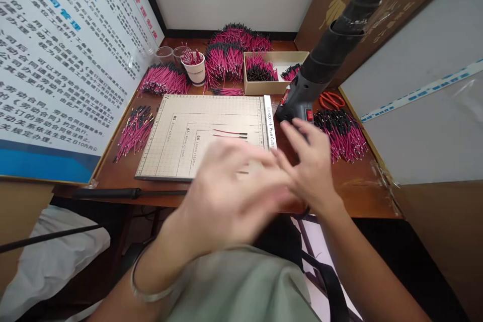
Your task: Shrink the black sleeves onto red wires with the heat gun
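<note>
My left hand [226, 191], smeared by motion, is over the front of a paper cutter board [169, 136]. Its fingers point right, and I cannot make out whether anything is in them. My right hand [311, 168] is just right of the board, its fingers apart and nothing visible in them. The thumb side of it comes close to my left fingertips; whether they touch is unclear. Beyond my right fingers stands a black heat gun [309, 85], nozzle up, with a red switch. Short pink wires [230, 133] with black ends lie on the board, partly hidden by my left hand.
Piles of pink wires [164, 79] line the back and left; another wire pile [343, 136] lies right, below red-handled pliers [332, 100]. A paper cup [195, 70] and a cardboard box [277, 88] hold more. The cutter's black handle [109, 193] sticks out at the front left.
</note>
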`<state>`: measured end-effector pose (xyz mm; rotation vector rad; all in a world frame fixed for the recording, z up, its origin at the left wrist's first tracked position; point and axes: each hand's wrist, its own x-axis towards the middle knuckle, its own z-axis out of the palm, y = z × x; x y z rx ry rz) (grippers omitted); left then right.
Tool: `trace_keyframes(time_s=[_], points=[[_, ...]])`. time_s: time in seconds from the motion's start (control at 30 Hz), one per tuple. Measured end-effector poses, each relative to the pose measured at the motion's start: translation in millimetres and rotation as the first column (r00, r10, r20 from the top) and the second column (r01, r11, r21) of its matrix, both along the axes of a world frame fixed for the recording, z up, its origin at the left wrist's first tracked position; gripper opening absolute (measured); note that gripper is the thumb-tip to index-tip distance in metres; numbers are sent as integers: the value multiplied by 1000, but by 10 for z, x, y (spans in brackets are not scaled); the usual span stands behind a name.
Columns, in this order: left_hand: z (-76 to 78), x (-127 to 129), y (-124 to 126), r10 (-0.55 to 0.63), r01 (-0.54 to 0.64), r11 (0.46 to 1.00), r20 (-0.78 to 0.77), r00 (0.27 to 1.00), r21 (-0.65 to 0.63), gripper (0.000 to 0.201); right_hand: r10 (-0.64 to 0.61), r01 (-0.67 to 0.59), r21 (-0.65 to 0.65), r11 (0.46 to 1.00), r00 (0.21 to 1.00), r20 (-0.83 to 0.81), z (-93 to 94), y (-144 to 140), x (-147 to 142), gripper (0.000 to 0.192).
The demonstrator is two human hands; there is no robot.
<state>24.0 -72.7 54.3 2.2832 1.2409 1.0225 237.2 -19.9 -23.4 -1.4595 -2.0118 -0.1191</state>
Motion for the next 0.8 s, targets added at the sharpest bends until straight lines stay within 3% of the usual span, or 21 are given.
trace_keyframes(time_s=[0.07, 0.13, 0.23, 0.47, 0.8], points=[[-253, -100, 315, 131, -128, 990, -54, 990, 59, 21, 111, -111, -17, 994, 993, 26, -58, -147, -122, 48], [-518, -213, 546, 201, -200, 980, -108, 974, 19, 18, 194, -191, -58, 980, 979, 66, -119, -239, -212, 51], [-765, -300, 687, 207, -223, 970, -154, 966, -94, 14, 195, -185, -101, 977, 976, 97, -168, -268, -268, 54], [-751, -255, 707, 207, -235, 959, -172, 963, -158, 12, 159, -139, -166, 976, 981, 112, -150, -238, -279, 51], [-747, -254, 736, 185, -223, 956, -195, 963, -191, 13, 152, -133, -156, 979, 982, 114, -165, -234, -286, 52]])
